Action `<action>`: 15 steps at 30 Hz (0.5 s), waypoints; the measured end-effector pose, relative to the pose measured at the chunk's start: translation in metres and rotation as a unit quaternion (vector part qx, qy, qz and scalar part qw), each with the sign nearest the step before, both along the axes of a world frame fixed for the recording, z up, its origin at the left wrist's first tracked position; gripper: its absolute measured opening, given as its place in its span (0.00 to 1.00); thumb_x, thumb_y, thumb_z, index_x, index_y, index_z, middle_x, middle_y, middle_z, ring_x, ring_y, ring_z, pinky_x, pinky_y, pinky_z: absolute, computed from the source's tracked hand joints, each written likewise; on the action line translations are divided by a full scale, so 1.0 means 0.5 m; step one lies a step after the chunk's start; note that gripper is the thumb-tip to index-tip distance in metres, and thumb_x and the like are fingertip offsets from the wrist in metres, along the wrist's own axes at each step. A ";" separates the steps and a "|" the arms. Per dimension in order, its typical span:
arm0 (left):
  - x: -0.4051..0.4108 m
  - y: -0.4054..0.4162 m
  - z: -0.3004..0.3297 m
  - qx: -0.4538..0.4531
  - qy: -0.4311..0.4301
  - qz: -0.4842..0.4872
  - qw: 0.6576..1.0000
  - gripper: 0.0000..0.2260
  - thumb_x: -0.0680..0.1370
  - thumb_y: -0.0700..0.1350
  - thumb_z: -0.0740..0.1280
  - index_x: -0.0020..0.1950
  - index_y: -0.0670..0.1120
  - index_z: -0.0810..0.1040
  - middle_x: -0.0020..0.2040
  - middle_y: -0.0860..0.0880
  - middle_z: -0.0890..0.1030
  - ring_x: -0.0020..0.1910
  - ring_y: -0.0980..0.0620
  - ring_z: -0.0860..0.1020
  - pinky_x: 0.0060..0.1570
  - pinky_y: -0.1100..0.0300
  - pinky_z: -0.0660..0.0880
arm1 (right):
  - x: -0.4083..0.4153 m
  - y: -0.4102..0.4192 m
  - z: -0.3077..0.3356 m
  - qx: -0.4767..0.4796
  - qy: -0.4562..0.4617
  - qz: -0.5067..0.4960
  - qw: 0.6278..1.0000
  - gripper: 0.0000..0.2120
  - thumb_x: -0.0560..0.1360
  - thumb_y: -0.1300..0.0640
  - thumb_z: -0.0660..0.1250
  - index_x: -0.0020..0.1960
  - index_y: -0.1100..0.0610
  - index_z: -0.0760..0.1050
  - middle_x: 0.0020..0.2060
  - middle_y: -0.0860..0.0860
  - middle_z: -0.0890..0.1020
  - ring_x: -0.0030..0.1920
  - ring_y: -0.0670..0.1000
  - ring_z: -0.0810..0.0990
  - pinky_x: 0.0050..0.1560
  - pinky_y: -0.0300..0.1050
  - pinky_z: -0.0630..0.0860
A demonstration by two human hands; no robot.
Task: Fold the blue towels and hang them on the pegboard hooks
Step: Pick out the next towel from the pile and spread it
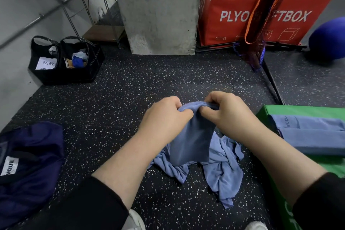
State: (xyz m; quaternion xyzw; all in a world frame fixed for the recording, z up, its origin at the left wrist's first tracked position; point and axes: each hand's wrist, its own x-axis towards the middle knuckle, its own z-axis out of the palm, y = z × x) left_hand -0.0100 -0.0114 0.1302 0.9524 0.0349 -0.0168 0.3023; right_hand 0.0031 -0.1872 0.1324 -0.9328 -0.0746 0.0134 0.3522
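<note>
Two hands meet over a speckled floor (130, 84), both pinching the top edge of one blue towel (192, 136). The left hand (164, 117) and the right hand (227, 112) sit side by side, nearly touching, fingers curled over the bunched hem and thumbs pressed in beneath it. The towel hangs from that grip, its lower end falling into a heap (222, 164) of crumpled blue cloth on the floor just below the wrists. Whether the heap is the same towel or others cannot be told. To the right of the right forearm, folded towels (309, 132) lie stacked on a green box (298, 110). Left of the left arm sits a dark blue bag (31, 164). Beyond the hands stand a concrete pillar (158, 9), a red box (242, 5) and, far to the left, a black bag (65, 61). Black sleeves (89, 207) cover both arms to mid-forearm.
</note>
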 end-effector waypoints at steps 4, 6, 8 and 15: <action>-0.001 -0.006 -0.009 -0.121 0.082 0.021 0.989 0.13 0.71 0.53 0.65 0.31 0.48 0.67 0.25 0.52 0.71 0.30 0.45 0.81 0.34 0.51 0.73 | -0.011 0.016 0.000 -0.052 -0.005 0.003 0.999 0.05 0.74 0.50 0.70 0.43 0.50 0.76 0.36 0.47 0.82 0.39 0.50 0.79 0.39 0.46 0.73; -0.002 -0.009 -0.009 -0.191 0.109 0.045 0.974 0.14 0.72 0.51 0.65 0.30 0.49 0.66 0.24 0.51 0.70 0.27 0.42 0.83 0.33 0.54 0.69 | -0.016 0.023 0.004 -0.066 -0.011 0.004 0.998 0.04 0.76 0.49 0.69 0.46 0.49 0.78 0.39 0.48 0.84 0.42 0.53 0.80 0.40 0.47 0.73; -0.004 -0.013 -0.005 -0.223 0.106 0.068 0.967 0.15 0.73 0.48 0.66 0.29 0.48 0.66 0.23 0.50 0.70 0.27 0.40 0.83 0.33 0.57 0.67 | -0.024 0.031 0.007 -0.071 -0.013 0.000 0.997 0.06 0.77 0.49 0.68 0.46 0.51 0.80 0.38 0.49 0.84 0.42 0.53 0.81 0.40 0.47 0.75; -0.019 -0.033 -0.004 -0.260 0.103 0.066 0.958 0.12 0.77 0.47 0.64 0.35 0.43 0.73 0.37 0.36 0.83 0.30 0.42 0.85 0.31 0.59 0.65 | -0.026 0.032 0.010 -0.032 0.007 0.008 0.999 0.15 0.78 0.54 0.65 0.34 0.57 0.75 0.23 0.51 0.72 0.27 0.49 0.66 0.27 0.40 0.62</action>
